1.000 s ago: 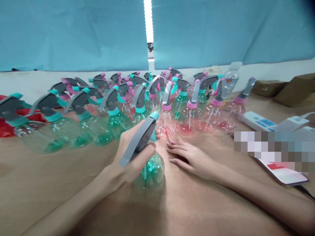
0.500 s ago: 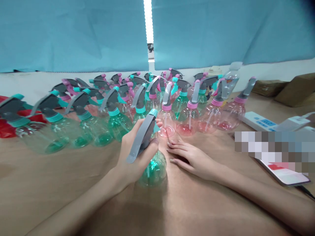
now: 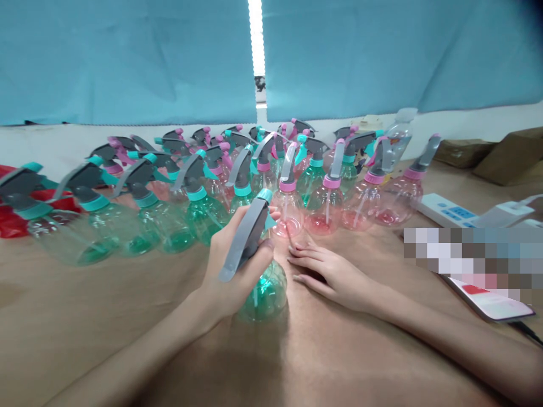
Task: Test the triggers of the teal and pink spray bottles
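Note:
My left hand [image 3: 231,268] is wrapped round the neck of a green spray bottle [image 3: 265,294] with a grey and turquoise trigger head. The bottle stands upright on the brown table [image 3: 339,350], and its collar is hidden behind my fingers. To its right, my right hand [image 3: 326,271] rests palm down on the table with fingers stretched out, holding nothing. Just beyond my right hand stands a pink spray bottle [image 3: 288,212]. A row of green spray bottles [image 3: 206,217] lies beyond and left of my left hand.
Several more green and pink spray bottles crowd the back of the table. At the right are a white power strip [image 3: 445,209], a phone [image 3: 496,302] on a cable, and brown boxes [image 3: 509,155]. A clear bottle [image 3: 401,138] and a red bag [image 3: 12,212] stand near the back.

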`<state>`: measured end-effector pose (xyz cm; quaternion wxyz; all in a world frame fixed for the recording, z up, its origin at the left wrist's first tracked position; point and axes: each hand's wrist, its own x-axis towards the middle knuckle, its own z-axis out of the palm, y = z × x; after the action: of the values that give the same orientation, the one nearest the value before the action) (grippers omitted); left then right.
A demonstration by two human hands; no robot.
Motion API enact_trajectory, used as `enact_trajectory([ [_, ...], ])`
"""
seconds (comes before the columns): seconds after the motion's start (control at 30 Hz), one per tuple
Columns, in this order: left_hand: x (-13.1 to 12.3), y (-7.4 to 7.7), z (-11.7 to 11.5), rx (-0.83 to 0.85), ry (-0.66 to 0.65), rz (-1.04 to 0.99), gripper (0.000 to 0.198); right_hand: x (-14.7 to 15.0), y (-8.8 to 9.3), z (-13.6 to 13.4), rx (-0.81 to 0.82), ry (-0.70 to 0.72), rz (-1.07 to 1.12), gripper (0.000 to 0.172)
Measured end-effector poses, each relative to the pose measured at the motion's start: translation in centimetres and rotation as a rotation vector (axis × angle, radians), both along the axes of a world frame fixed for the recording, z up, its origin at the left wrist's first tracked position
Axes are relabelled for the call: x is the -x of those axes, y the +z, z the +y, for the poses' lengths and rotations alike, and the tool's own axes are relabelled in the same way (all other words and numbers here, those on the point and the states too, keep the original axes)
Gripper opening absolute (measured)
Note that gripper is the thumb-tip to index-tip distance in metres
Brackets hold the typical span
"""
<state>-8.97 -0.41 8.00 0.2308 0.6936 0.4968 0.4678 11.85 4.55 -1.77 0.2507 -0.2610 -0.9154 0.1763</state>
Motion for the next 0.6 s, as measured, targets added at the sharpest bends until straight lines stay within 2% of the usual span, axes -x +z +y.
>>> enact_trajectory([
  [0.27, 0.10, -0.46, 0.34, -0.034, -0.010, 0.001, 0.029, 0.02, 0.10, -0.06, 0.006, -0.006, 0.000, 0.031],
  [0.6, 0.13, 0.02, 0.12, -0.030, -0.038, 0.006, 0.025, -0.01, -0.09, -0.01, -0.005, -0.001, 0.008, 0.032],
])
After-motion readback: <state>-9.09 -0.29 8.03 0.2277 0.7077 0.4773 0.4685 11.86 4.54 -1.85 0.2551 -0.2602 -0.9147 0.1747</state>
